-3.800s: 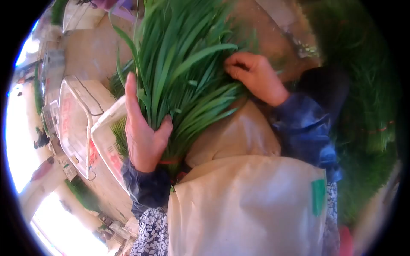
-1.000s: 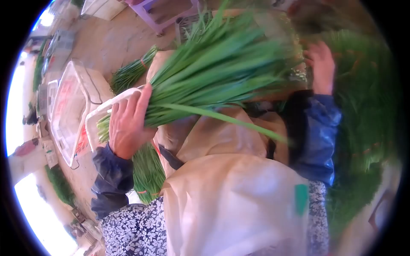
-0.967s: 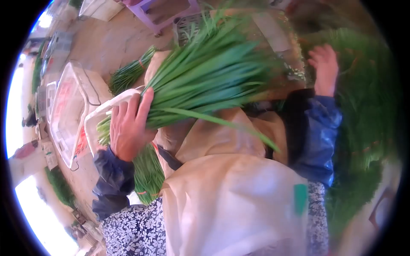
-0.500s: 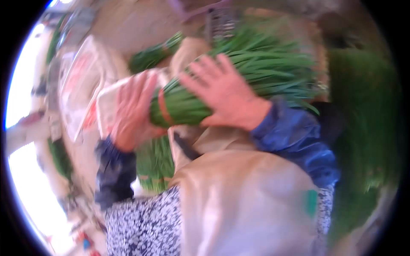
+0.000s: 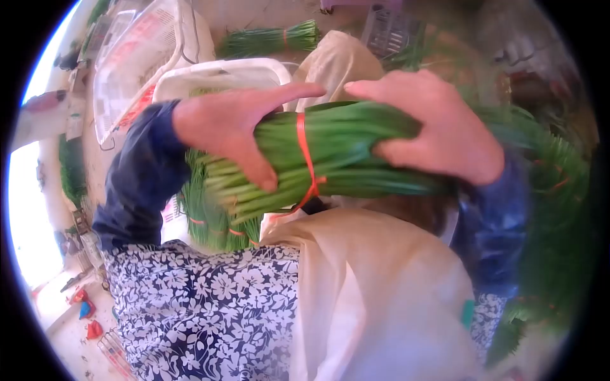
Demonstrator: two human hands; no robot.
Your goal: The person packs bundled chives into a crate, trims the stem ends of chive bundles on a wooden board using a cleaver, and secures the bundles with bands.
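A thick bunch of long green stalks (image 5: 356,130) lies sideways above my lap, with a red band (image 5: 305,147) round it. My left hand (image 5: 244,124) grips the pale cut-end side, thumb in front and fingers over the top. Right of the band, my right hand (image 5: 435,124) is wrapped round the leafy part, its thumb in front. Below my left hand, more banded bunches (image 5: 219,219) stand in a white basket (image 5: 222,68), partly hidden by my arm and the held bunch.
Another banded bunch (image 5: 270,40) lies on the floor beyond. A clear-white crate (image 5: 136,66) is at the upper left, and a grey crate (image 5: 389,30) at the top. A large heap of green stalks (image 5: 553,222) fills the right side. A beige apron (image 5: 375,279) covers my lap.
The bunch, earlier fanned to the upper right, now lies level with its band in sight. My right hand came from the right side onto it, and the view has shifted.
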